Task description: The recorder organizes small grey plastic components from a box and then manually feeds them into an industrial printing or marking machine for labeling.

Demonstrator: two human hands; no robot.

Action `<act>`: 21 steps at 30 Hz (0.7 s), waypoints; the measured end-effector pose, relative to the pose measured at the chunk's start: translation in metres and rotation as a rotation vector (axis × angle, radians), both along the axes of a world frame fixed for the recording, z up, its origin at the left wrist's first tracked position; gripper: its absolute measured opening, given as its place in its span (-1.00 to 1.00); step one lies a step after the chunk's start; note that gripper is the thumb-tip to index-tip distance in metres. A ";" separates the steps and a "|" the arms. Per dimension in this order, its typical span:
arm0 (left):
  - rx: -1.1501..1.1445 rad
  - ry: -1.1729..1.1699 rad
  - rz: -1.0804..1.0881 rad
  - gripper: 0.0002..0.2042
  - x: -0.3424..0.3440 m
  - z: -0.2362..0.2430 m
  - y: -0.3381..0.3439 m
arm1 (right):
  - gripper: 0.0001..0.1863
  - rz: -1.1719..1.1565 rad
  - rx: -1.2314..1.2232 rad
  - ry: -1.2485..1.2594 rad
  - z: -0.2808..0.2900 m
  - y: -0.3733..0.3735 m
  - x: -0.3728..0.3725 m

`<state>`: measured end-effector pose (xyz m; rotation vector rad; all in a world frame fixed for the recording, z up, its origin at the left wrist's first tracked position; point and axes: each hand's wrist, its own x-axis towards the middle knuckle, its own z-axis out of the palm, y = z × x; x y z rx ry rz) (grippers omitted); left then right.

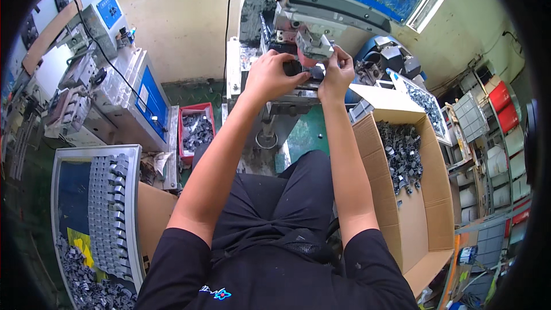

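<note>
Both my hands are at the work area of a machine point(284, 14) with a blue control panel. My left hand point(272, 74) curls its fingers and thumb around a small dark part point(292, 68), whose shape is mostly hidden. Beside it, my right hand point(337, 73) has thumb and fingertips pinched together by the fixture; whatever they hold is too small to make out. Between and just above the hands hangs a pinkish-red pad point(307, 60) under a grey metal block point(314, 46).
An open cardboard box point(416, 224) with small dark parts stands to my right. A red bin point(181, 132) of parts sits left of the machine. At lower left, a framed tray point(138, 195) carries rows of grey pieces and a loose heap. Another machine point(123, 92) stands at the left.
</note>
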<state>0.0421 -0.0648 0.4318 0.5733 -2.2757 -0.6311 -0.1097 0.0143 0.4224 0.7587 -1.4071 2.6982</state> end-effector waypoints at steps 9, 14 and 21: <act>0.003 -0.007 -0.054 -0.46 -0.003 -0.002 0.005 | -0.83 -0.051 -0.011 0.038 0.001 0.006 0.007; -0.001 0.120 -0.101 -0.49 -0.006 -0.009 -0.002 | -0.83 -0.160 0.184 0.271 -0.002 0.011 0.015; 0.011 0.406 -0.048 -0.60 0.017 -0.009 0.015 | -0.85 -0.151 0.432 0.524 -0.005 0.040 0.042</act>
